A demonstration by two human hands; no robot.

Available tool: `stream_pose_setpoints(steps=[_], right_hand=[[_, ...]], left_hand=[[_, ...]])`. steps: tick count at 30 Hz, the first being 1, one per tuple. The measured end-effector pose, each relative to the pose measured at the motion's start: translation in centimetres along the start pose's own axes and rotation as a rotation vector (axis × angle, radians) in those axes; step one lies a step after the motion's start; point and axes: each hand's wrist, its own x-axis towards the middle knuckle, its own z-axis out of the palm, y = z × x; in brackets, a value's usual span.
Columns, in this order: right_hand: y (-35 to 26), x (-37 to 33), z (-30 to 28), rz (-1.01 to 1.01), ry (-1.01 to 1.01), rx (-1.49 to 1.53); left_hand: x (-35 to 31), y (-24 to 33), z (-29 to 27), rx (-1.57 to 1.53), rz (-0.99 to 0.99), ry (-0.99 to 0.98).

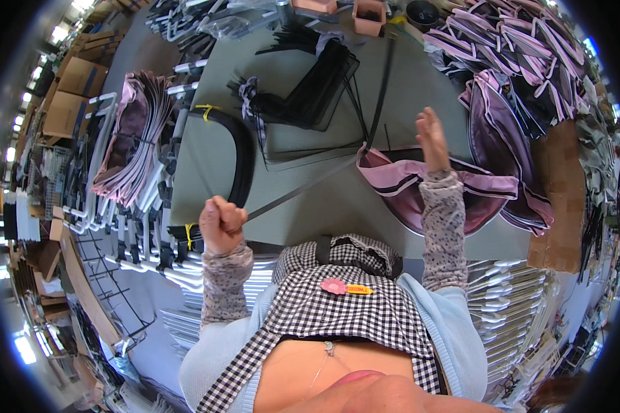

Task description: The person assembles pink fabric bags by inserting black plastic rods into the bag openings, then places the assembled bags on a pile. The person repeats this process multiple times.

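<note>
My left hand (222, 224) is closed in a fist at the left front of the table, gripping one end of a thin dark strip (303, 185). Stretched at a slant, the strip runs up to the left tip of a pink fabric piece (486, 184) with black trim. Above that piece my right hand (432, 141) has its fingers stretched out, holding nothing I can see; whether the palm touches the fabric I cannot tell. Another dark strip (380, 89) goes from the same tip toward the far edge. Left of centre lies a curved black bundle (243, 158) with yellow ties.
Black mesh pieces (303, 100) tied with cloth lie on the grey-green table (289, 199). Pink and black fabric pieces pile up (510, 48) at far right, beside a cardboard sheet (558, 199). A pink fabric stack (136, 138) rests on white metal frames at left.
</note>
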Motion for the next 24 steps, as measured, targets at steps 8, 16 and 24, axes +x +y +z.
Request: stream_pose_setpoints(steps=[8, 16, 24], right_hand=[[-7.7, 0.2, 5.7, -0.042, -0.587, 0.534], [-6.2, 0.9, 3.5, 0.192, -0.533, 0.668], [0.9, 1.3, -2.0, 0.057, -0.03, 1.439]], left_hand=[[-0.4, 1.0, -3.3, -0.016, -0.216, 0.198], [-0.2, 0.2, -3.2, -0.05, -0.569, 0.093], [-0.5, -2.0, -4.7, -0.176, -0.418, 0.406]])
